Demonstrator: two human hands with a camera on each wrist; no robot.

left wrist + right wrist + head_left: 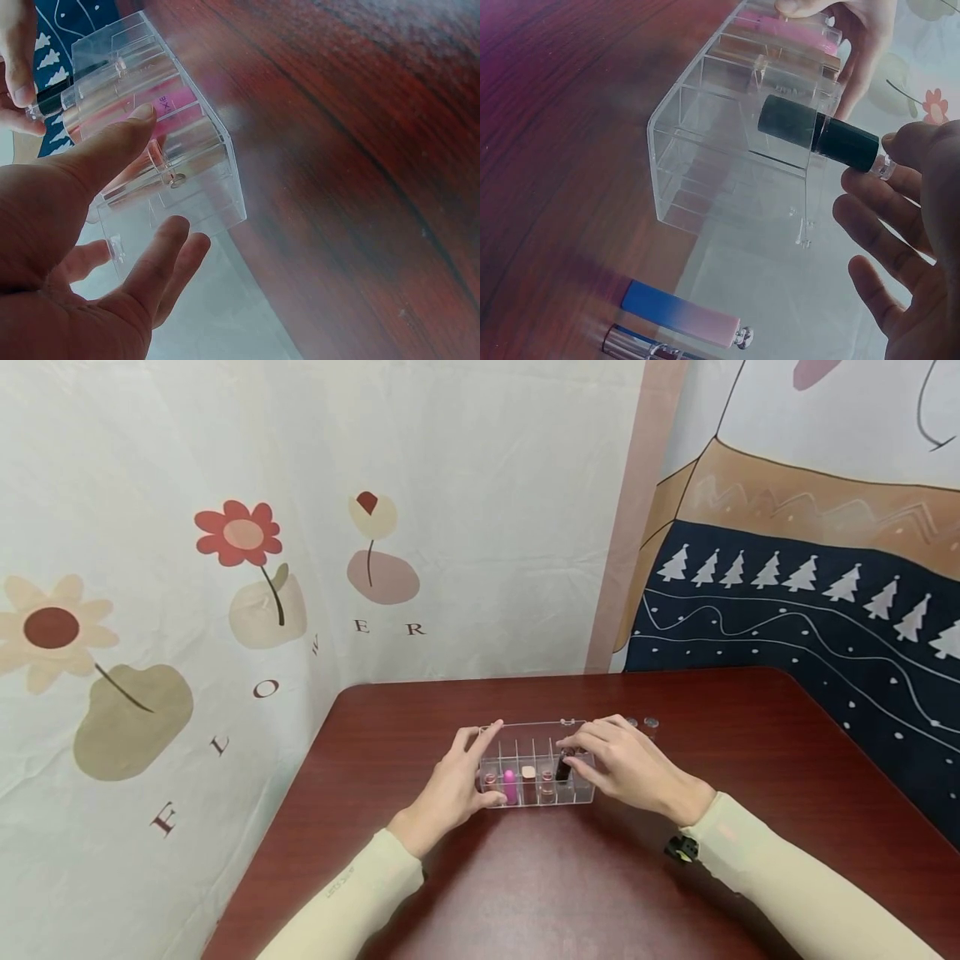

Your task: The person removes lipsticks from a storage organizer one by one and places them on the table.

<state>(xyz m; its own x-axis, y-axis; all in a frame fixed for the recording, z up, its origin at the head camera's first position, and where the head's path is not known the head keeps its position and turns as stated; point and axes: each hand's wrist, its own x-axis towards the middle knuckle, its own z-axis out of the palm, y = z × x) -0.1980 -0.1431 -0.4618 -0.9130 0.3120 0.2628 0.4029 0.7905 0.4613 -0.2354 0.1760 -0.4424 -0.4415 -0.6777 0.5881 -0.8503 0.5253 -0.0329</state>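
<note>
A clear lipstick organizer (525,805) with divided slots stands on the table. My left hand (453,781) holds its left end, thumb across the front and fingers spread around the side and back. My right hand (626,760) pinches a black lipstick tube (847,142) by its clear end. The tube's lower part is inside a slot, tilted in the right wrist view. To the left of it, other slots hold a bright pink tube (510,787) and several clear or brownish tubes. In the right wrist view, the slots on the near side hold nothing.
Beside the organizer lie a blue-to-pink lipstick tube (679,313) and a silver tube (634,345), partly hidden behind my right hand in the head view. A reddish-brown table (510,893) carries everything. Printed cloths (480,527) hang behind it.
</note>
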